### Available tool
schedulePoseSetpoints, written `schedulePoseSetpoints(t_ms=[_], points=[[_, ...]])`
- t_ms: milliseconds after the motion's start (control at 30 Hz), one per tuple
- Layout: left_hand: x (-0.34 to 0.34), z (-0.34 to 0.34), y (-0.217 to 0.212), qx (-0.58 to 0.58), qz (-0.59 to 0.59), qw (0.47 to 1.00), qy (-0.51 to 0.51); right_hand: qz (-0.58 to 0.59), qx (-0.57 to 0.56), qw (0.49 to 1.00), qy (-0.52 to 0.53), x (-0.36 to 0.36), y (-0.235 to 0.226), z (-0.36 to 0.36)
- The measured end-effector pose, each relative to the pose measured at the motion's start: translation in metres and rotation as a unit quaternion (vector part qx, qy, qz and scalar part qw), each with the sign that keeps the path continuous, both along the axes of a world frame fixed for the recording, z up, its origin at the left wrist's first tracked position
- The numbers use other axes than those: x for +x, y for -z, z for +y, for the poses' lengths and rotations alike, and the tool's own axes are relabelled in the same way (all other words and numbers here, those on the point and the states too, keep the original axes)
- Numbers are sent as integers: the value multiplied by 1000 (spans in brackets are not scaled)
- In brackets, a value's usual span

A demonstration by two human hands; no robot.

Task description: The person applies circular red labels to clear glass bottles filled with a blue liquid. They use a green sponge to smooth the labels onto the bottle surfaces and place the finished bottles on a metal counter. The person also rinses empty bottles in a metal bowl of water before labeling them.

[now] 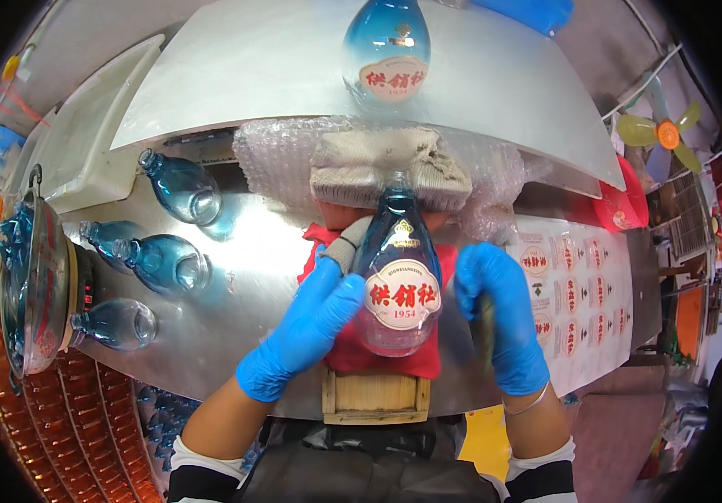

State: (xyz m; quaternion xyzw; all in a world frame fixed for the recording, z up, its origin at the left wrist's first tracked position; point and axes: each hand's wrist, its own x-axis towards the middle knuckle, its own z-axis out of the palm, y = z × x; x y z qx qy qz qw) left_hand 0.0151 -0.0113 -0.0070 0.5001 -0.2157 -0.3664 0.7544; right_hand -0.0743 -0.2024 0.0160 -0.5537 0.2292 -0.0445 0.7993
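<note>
A blue teardrop-shaped glass bottle [397,277] with a round red-and-cream label lies on a red cloth [394,356], its neck pointing away from me toward a beige folded towel [386,168]. My left hand [306,327], in a blue glove, rests against the bottle's left side, fingers touching the label edge. My right hand [499,314], also gloved in blue, hovers just right of the bottle with fingers curled; it looks blurred and I cannot tell if it holds anything.
Three unlabelled blue bottles [178,186] [160,261] [118,323] lie on the steel table at left. A labelled bottle [386,50] stands on the far shelf. A sheet of round labels [583,293] lies at right. A metal basin [38,285] sits at far left. Bubble wrap [273,155] lies under the towel.
</note>
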Motion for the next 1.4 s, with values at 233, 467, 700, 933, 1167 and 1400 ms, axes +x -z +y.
schedulePoseSetpoints(t_ms=[233,467,700,933,1167,1400], points=[[1,-4,-9,39,-22,999,18,6,-61,993,-98,6,2,11],[4,0,6,44,-17,999,24,-15,39,992,-122,5,10,6],[-3,-7,-2,50,-14,999,6,21,-18,996,-81,4,10,16],[-4,-4,0,26,19,999,2,28,25,998,-57,3,6,20],[-1,-7,2,55,24,998,-5,8,4,995,-98,-3,12,15],[-3,-1,-4,7,1,1000,16,8,37,994,-102,-8,6,18]])
